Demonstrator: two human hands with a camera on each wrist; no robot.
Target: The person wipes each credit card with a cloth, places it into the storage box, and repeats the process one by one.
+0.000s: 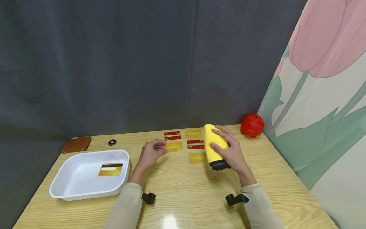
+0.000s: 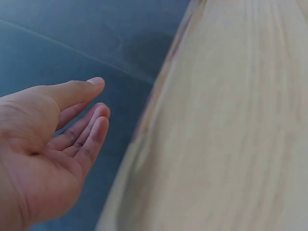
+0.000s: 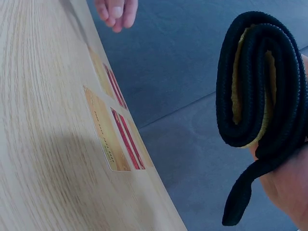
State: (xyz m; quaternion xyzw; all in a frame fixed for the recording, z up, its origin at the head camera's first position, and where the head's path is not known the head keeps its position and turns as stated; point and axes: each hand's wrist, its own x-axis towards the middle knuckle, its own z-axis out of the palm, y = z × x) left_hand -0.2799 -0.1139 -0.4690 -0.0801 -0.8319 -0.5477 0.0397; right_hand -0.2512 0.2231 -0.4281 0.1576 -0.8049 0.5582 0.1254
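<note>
Beige sleeves (image 1: 127, 206) are showing at the bottom edge. Right grip (image 1: 233, 153) is clasping the rolled yellow cloth (image 1: 211, 138), right of centre; left grip (image 1: 151, 154) is hanging loose, holding nothing. Cloth is looking light, soft, hardly slippery; probably needing a mid-roll hold against unrolling.

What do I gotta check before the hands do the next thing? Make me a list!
1. Right hand grips the cloth: ok, thumb and fingers are round it.
2. Left hand is free: ok, it holds nothing.
3. Cloth's end is tucked in: not ok, a black end hangs loose in the right wrist view.
4. Nothing is hidden inside the cloth: cannot tell, it is rolled up.
5. All cards are on the table itself: not ok, one card lies in the tray.
</note>
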